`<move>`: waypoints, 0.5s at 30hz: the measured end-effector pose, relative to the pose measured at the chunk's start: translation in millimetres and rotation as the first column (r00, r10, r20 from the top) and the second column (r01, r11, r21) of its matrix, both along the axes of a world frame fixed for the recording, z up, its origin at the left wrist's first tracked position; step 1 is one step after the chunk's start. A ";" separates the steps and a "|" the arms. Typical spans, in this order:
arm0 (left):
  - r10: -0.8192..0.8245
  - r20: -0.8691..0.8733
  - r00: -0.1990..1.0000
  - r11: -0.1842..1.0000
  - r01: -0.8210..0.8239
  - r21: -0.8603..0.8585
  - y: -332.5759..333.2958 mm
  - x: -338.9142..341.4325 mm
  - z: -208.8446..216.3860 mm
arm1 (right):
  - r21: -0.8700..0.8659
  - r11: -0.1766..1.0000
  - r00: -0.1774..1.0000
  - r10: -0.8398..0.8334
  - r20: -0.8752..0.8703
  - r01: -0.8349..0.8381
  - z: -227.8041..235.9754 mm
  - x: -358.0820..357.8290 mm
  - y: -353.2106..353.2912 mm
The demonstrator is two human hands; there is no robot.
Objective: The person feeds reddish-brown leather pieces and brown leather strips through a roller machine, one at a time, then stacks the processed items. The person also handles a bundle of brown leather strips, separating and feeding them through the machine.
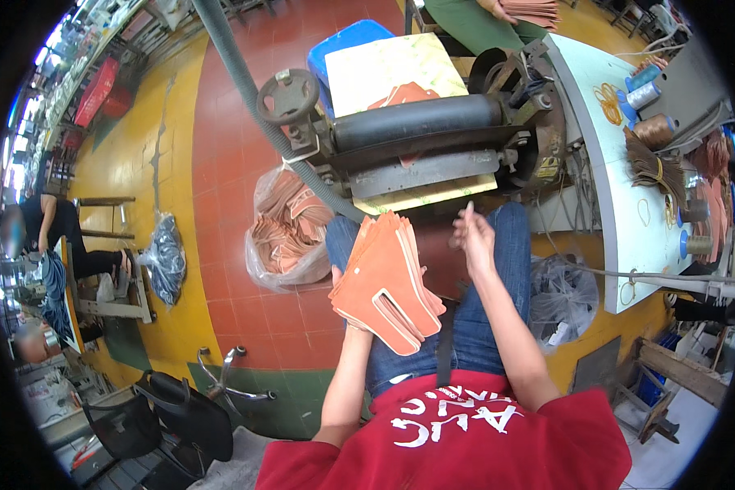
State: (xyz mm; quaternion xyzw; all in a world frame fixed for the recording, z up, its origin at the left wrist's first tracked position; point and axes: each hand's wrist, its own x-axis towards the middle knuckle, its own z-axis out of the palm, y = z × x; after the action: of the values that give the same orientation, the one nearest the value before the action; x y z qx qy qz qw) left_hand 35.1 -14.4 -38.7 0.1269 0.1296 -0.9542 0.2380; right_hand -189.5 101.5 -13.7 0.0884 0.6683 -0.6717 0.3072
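My left hand (336, 275) is closed round a thick stack of orange leather pieces (377, 279), holding it above my lap. Each piece has pale edges and a long cut-out slot, and they fan out slightly. Most of the left hand is hidden under the stack. My right hand (475, 239) is raised to the right of the stack, just below the machine's near edge. Its fingers are loosely bent and apart, and nothing shows in them. In front of me stands a machine with a dark roller (420, 121), a metal plate (425, 173) and a handwheel (287, 96).
A clear bag of orange leather pieces (286, 237) lies on the floor to the left. A yellowish board (392, 69) and a blue bin (351, 41) are behind the roller. On the right, a white table (629, 220) carries thread spools (655, 131). A grey hose (245, 82) runs past the machine.
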 end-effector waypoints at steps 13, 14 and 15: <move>-0.233 -0.111 0.966 0.972 0.231 -0.029 8.8 -21.1 27.0 | 0.555 0.641 0.207 0.733 -0.648 -0.531 101.0 20.2 -6.6; -0.241 -0.116 0.964 0.971 0.240 -0.025 9.8 -21.3 27.7 | 0.573 0.646 0.211 0.735 -0.644 -0.504 100.2 21.7 -5.0; -0.244 -0.121 0.962 0.970 0.243 -0.022 10.9 -21.4 27.9 | 0.553 0.671 0.197 0.706 -0.680 -0.494 97.8 23.2 -3.8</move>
State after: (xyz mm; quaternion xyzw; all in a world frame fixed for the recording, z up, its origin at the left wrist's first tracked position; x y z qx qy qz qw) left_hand 13.7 -3.5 -10.8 0.0821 0.1241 -0.9826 0.1110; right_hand -166.2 97.7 84.1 -0.4958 0.7712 -0.3674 0.1560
